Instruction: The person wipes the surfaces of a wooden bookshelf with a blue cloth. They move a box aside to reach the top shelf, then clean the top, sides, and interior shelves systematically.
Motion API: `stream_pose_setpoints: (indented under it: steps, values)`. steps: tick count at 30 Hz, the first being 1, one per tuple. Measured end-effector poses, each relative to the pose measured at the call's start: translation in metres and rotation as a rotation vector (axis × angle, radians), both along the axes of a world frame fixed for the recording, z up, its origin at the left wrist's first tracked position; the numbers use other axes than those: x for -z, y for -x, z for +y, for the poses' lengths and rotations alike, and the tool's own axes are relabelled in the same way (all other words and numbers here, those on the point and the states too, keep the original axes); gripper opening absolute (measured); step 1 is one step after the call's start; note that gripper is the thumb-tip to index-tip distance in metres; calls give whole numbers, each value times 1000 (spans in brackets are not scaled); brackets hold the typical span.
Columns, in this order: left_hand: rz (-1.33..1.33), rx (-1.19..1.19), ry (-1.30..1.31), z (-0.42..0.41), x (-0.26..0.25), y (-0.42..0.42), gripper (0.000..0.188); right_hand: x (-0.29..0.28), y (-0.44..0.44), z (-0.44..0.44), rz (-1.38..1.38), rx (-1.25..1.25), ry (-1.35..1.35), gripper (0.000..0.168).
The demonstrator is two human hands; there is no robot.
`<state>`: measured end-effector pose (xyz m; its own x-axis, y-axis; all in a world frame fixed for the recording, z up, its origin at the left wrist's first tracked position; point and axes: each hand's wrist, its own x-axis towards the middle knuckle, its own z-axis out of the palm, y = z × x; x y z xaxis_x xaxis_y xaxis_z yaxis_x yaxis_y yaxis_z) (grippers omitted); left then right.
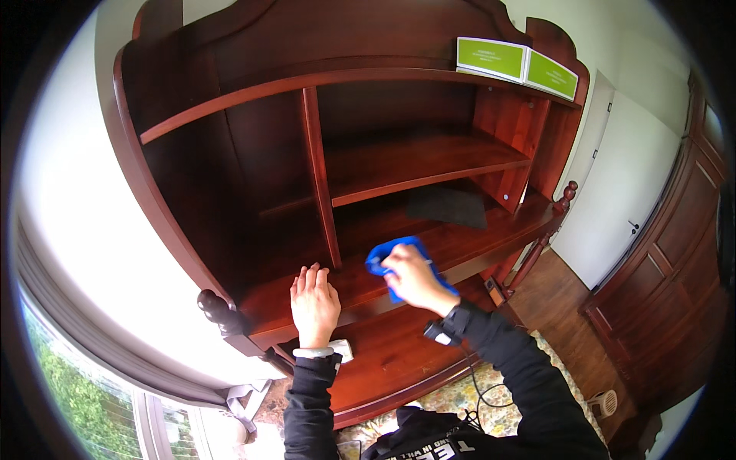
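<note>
My right hand [422,282] grips a bunched blue cloth [411,242] at the front of the dark red-brown wooden desk unit [425,167]. Part of the cloth hangs below my hand, over the front edge. My left hand [316,302] is empty, palm down and fingers stretched out, over the desktop close to the foot of the upright divider [319,178]. A flat dark sheet [451,208] lies under the middle shelf, beyond the cloth. Beside my left wrist a small white object [344,349], partly hidden, rests on the lower wooden surface [397,356].
Two green-and-white panels [491,59] bearing writing stand on the top shelf at right. Turned wooden posts [214,307] mark the desk's front corners. A cable [476,382] hangs by my right forearm. A white door [615,184] stands at right, a window [86,374] at lower left.
</note>
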<state>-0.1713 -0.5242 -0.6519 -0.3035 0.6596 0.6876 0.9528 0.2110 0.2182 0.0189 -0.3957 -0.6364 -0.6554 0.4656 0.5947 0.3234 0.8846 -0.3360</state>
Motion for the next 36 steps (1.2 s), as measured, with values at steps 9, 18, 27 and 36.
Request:
stream_pose_setpoints:
  steps: [9, 18, 27, 36]
  values:
    - [-10, 1, 27, -4, 1, 2, 28, 2, -7, 74, -129, 46, -25, 26]
    - [-29, 9, 31, 2, -8, -2, 29, 5, 35, 109, -284, -130, -83, 24]
    - [-42, -21, 100, -3, -14, -5, 31, -4, -11, 117, -345, -577, -36, 37]
    - [-115, -42, 39, -7, -16, -8, 29, -23, -17, 100, -436, -580, -84, 34]
